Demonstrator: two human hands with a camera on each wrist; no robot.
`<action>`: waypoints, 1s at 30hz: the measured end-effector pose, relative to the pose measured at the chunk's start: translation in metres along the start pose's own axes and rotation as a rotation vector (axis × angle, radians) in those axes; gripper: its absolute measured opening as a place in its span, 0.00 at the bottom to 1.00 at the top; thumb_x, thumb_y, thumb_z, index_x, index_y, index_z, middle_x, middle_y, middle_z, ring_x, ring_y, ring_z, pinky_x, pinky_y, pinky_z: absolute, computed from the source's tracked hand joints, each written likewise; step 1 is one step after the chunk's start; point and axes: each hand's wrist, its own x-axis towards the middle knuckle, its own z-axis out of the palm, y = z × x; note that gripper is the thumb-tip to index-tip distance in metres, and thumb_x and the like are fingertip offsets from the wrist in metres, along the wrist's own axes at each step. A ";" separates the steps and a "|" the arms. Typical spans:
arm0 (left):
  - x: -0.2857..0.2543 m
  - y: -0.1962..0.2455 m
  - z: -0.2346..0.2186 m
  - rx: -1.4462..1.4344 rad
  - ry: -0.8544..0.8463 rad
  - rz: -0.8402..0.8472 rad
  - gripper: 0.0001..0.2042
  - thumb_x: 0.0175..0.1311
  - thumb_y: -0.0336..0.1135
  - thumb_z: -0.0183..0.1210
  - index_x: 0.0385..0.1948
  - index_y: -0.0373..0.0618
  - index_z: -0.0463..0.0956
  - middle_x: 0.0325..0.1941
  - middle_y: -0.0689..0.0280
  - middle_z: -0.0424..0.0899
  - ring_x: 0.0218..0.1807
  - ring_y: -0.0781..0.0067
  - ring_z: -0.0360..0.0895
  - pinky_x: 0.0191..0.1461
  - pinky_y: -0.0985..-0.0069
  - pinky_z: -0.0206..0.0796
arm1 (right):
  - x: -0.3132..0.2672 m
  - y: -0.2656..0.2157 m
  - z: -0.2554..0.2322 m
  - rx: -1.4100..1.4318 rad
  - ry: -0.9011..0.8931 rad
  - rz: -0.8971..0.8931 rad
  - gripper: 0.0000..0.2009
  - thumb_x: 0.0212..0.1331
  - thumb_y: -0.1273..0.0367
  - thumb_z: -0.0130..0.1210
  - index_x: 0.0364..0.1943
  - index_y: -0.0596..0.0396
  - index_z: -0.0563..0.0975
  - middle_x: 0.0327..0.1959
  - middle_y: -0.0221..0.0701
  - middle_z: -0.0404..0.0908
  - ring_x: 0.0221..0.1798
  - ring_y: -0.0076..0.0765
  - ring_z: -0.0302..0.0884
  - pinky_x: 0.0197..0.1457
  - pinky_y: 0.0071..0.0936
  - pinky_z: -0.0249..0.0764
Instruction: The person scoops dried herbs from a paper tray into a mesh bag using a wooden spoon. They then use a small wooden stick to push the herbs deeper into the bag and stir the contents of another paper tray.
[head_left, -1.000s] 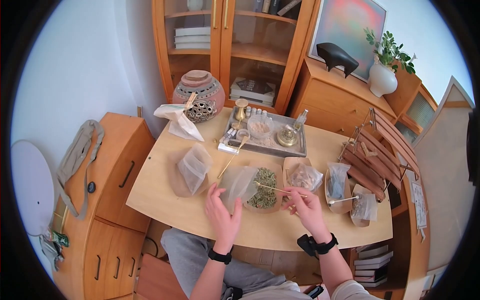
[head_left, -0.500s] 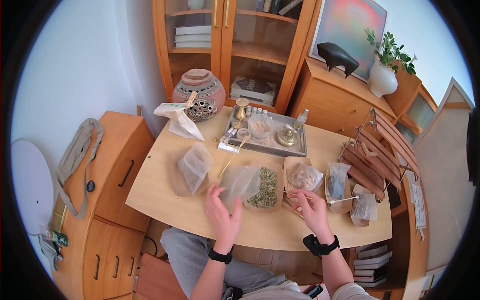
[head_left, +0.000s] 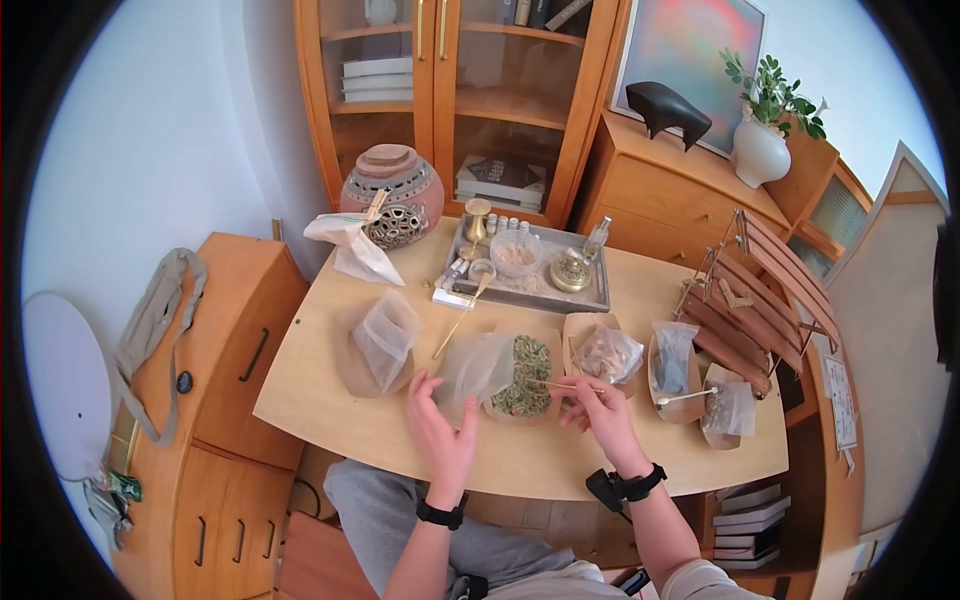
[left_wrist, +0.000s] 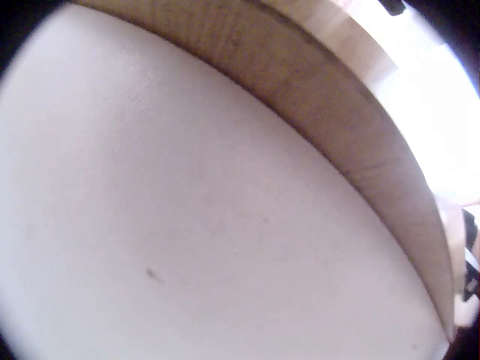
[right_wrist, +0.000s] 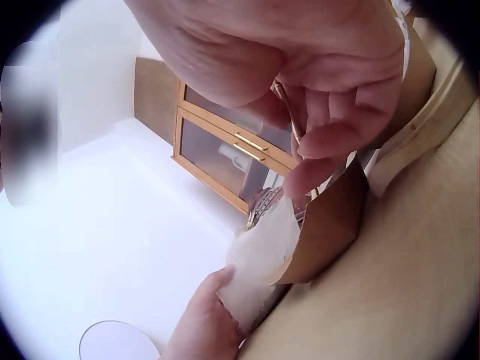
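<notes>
My left hand (head_left: 443, 438) holds a translucent pouch (head_left: 468, 375) between thumb and fingers at its lower left side. In the right wrist view, the thumb lies against the pouch (right_wrist: 259, 251). The pouch overlaps the left part of a brown paper tray (head_left: 520, 421) filled with dried green herbs (head_left: 530, 372). On the right, my right hand (head_left: 605, 420) pinches a thin brass-coloured stick (head_left: 568, 386), its far end over the herbs. The right wrist view shows the stick (right_wrist: 291, 112) crossing under the palm. Pale skin and the table's edge fill most of the left wrist view.
Another pouch on a paper tray (head_left: 350, 372) stands at left. Bagged pinkish pieces (head_left: 610, 355), a bluish bag (head_left: 675, 370) and a bag of dark bits (head_left: 728, 412) lie right. Behind are a brass brush (head_left: 463, 325), a grey tray (head_left: 520, 295) and a wooden rack (head_left: 750, 310).
The right hand first drew the stick rightward, back from the pouch, then moved slightly left again over the herbs. The left hand stays at the pouch. The head view has shifted slightly.
</notes>
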 end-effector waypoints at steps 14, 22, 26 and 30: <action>0.000 0.001 0.001 0.002 -0.005 0.016 0.26 0.64 0.34 0.68 0.61 0.38 0.67 0.72 0.46 0.68 0.73 0.44 0.66 0.76 0.54 0.55 | -0.017 -0.038 -0.006 0.019 0.022 -0.092 0.18 0.82 0.60 0.47 0.59 0.57 0.81 0.49 0.33 0.90 0.34 0.21 0.84 0.32 0.15 0.72; -0.001 -0.003 0.001 0.008 0.011 0.032 0.27 0.63 0.37 0.69 0.60 0.38 0.68 0.71 0.46 0.70 0.71 0.41 0.67 0.73 0.51 0.57 | -0.017 -0.042 0.014 -0.125 0.021 -0.242 0.15 0.80 0.66 0.49 0.55 0.61 0.83 0.46 0.32 0.90 0.34 0.18 0.82 0.34 0.16 0.72; 0.000 -0.002 0.003 0.008 0.017 0.037 0.27 0.64 0.37 0.69 0.60 0.38 0.68 0.70 0.46 0.70 0.71 0.42 0.68 0.73 0.51 0.57 | -0.013 -0.022 -0.013 -0.138 0.099 -0.141 0.15 0.80 0.66 0.48 0.55 0.59 0.83 0.46 0.32 0.90 0.32 0.19 0.82 0.31 0.16 0.71; 0.000 -0.004 0.003 0.009 0.021 0.039 0.27 0.64 0.38 0.69 0.60 0.38 0.68 0.70 0.46 0.71 0.70 0.42 0.68 0.73 0.51 0.57 | -0.009 -0.004 -0.012 -0.157 0.000 -0.018 0.17 0.81 0.62 0.48 0.57 0.59 0.82 0.48 0.33 0.90 0.29 0.20 0.83 0.28 0.15 0.70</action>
